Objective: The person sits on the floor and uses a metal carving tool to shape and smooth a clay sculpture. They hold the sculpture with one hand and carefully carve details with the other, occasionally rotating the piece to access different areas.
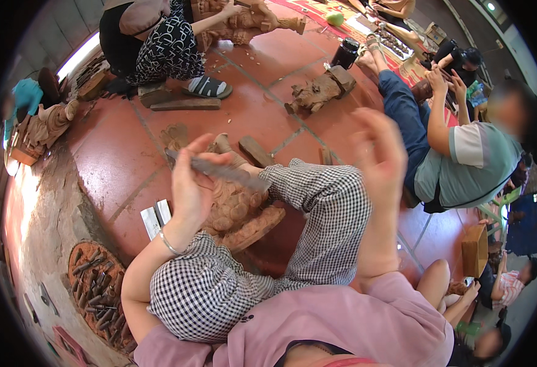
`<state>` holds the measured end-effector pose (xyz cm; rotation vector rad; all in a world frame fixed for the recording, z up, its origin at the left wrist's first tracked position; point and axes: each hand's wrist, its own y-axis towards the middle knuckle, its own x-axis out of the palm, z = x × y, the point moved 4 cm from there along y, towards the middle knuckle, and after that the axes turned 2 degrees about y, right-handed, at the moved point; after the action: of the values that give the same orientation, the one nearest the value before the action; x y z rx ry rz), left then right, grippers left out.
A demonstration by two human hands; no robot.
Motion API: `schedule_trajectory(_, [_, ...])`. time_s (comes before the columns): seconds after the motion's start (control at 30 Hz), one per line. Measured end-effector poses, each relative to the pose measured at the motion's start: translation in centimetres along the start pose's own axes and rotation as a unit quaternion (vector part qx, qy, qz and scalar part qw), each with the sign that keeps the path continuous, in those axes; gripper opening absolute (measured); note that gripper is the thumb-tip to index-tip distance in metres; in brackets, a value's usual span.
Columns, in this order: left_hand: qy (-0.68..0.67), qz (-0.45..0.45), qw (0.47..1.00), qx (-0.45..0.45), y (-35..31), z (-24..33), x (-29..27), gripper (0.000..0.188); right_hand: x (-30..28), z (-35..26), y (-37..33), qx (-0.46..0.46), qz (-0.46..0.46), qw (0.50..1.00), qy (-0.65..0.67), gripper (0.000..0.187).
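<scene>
The chisel point(219, 169), a long flat grey tool, lies slantwise in my left hand point(190, 183), directly above the carving point(239, 211); my fingers are wrapped around its near end and its far end points right, toward my checked knee. The carving is a reddish wooden figure sitting on the red floor point(115, 153) between my legs. Left of the carving I see a round tray point(94, 293) full of dark tools, and nearer to it two small pale blocks point(156, 217) side by side. Right of the carving, my right hand point(380, 153) is raised in the air, blurred, fingers spread and holding nothing. Farther right, a seated person point(464, 165) in a grey shirt works on another piece.
</scene>
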<state>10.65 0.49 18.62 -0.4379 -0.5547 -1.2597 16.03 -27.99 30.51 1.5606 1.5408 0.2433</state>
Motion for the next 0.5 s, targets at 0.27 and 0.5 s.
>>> schedule_trajectory(0.27, [0.271,-0.083,0.959,-0.032,-0.3,2.5,-1.2,0.039,-0.3,21.7,-10.7,0.399,-0.345,0.813,-0.248,0.031])
schedule_trajectory(0.5, [0.650,-0.212,0.730,0.013,-0.8,-2.4,-3.2,0.062,7.0,18.0,-19.3,0.380,-0.423,0.807,-0.159,0.033])
